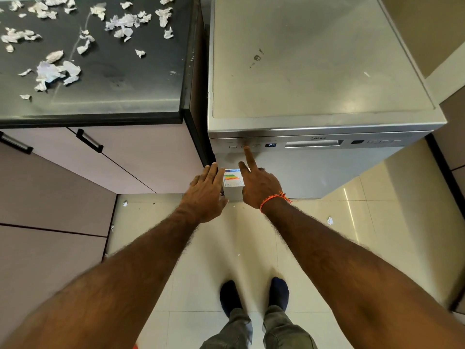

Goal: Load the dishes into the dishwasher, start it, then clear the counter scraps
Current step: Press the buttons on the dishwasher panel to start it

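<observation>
Fingertip to button: my right hand (259,185) reaches up to the control strip of the dishwasher (314,71), index finger straight and extended, its tip at the second small button (244,146) from the left. The other fingers of that hand look folded back, thumb stuck out to the side; it holds nothing. I cannot tell for certain whether the tip is pressing or only touching.

The strip runs left to right across the top of the closed door, and the row of buttons lies directly ahead of and above my right knuckles, so any correction is a short slide sideways along that line. A small lit display (270,145) sits just right of the buttons, showing what looks like a "P".

My left hand (205,190) is beside the right, fingers straight and together, flat against or just off the door's left edge next to the energy label (233,178); it grips nothing and is farther from the buttons.

With the door shut, loading looks done and starting is the step in hand. Paper scraps (56,71) lie scattered over the dark counter (141,96), well off to my left and beyond both hands. A few bits lie on the floor too.
</observation>
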A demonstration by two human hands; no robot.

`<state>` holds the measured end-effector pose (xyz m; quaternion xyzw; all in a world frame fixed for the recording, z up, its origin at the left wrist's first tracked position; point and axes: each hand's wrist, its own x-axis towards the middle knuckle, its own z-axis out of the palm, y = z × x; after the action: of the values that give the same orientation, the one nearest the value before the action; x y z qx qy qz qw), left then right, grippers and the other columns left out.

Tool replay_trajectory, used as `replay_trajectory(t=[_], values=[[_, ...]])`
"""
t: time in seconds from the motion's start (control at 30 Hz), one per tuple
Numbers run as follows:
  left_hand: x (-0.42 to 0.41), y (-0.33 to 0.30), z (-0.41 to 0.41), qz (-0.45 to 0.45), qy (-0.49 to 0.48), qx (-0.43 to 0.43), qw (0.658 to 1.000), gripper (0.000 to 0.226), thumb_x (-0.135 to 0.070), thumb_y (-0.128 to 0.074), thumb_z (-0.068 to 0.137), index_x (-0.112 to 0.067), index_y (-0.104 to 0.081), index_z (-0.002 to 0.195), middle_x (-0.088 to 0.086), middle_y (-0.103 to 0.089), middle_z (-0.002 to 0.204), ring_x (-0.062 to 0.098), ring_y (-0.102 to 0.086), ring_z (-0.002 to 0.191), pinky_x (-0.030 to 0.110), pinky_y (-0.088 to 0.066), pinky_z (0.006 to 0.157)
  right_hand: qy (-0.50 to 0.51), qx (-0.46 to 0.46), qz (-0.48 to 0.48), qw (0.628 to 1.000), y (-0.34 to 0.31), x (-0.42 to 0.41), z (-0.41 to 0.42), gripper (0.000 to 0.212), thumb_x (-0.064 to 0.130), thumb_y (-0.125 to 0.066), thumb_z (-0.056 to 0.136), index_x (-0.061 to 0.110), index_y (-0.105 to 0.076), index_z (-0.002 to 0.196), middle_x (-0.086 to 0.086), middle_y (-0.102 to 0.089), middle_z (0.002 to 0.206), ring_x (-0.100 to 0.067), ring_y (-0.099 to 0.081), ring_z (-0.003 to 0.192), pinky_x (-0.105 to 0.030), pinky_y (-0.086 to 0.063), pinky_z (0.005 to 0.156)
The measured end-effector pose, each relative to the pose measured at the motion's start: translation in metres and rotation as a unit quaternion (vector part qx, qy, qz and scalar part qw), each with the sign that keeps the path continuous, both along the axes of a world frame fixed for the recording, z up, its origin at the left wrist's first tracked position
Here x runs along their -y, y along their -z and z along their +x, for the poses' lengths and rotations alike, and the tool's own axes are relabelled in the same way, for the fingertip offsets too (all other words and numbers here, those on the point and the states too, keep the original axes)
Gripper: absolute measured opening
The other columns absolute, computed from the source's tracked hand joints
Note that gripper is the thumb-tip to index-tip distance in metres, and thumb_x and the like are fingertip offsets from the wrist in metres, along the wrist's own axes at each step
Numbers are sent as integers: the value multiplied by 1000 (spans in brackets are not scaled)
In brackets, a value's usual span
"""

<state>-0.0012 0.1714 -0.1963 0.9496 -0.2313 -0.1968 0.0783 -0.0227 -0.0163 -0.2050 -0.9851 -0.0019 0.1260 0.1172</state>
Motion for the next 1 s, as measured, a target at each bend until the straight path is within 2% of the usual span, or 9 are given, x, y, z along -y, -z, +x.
replay_trajectory(t=[0.1, 0.2, 0.37, 0.57, 0.7, 1.0], values=[[0, -3, -3, 5, -3, 2, 1000, 90, -44, -58, 99, -19, 1, 162, 5, 8, 170, 28, 7, 157, 50, -10, 127, -1, 2, 1, 1000, -1, -4, -2, 107, 26, -76, 82, 24, -5, 161, -11, -14, 167, -35, -61, 114, -42, -56, 89], [5, -6, -10, 10, 1, 5, 1000, 91, -45, -58, 98, -18, 1, 162, 6, 8, 170, 29, 6, 157, 48, -8, 127, 13, 21, 4, 1000, -6, 2, -10, 91, 27, -71, 86, 19, -18, 159, -8, 1, 169, -37, -50, 128, -44, -52, 96], [43, -15, -23, -5, 13, 13, 1000, 92, -46, -59, 97, -15, -2, 162, 9, 4, 170, 31, 3, 157, 50, -11, 127, 36, 23, -13, 999, -10, 56, -31, 81, 29, -66, 91, 15, -23, 158, -10, -3, 168, -37, -26, 148, -50, -33, 116], [115, -20, -44, -24, 27, 30, 999, 91, -50, -57, 98, -13, -4, 161, 13, 3, 170, 31, 1, 157, 48, -10, 126, 67, 14, -44, 997, -13, 144, -69, 78, 28, -63, 90, 12, -25, 156, -13, -6, 167, -37, -21, 150, -50, -28, 119], [174, -17, -63, -32, 43, 21, 998, 91, -52, -55, 98, -13, -2, 161, 12, 5, 170, 30, 4, 157, 50, -12, 126, 111, 5, -51, 993, -10, 214, -95, 79, 27, -61, 91, 13, -21, 157, -11, 1, 168, -36, -14, 152, -50, -25, 121], [299, -11, -87, -24, 71, 16, 997, 89, -53, -50, 100, -13, 0, 162, 11, 10, 169, 28, 8, 156, 47, -7, 127, 123, 28, -69, 990, -9, 325, -103, 83, 28, -64, 89, 12, -20, 158, -11, 9, 167, -37, -11, 153, -51, -28, 119]])
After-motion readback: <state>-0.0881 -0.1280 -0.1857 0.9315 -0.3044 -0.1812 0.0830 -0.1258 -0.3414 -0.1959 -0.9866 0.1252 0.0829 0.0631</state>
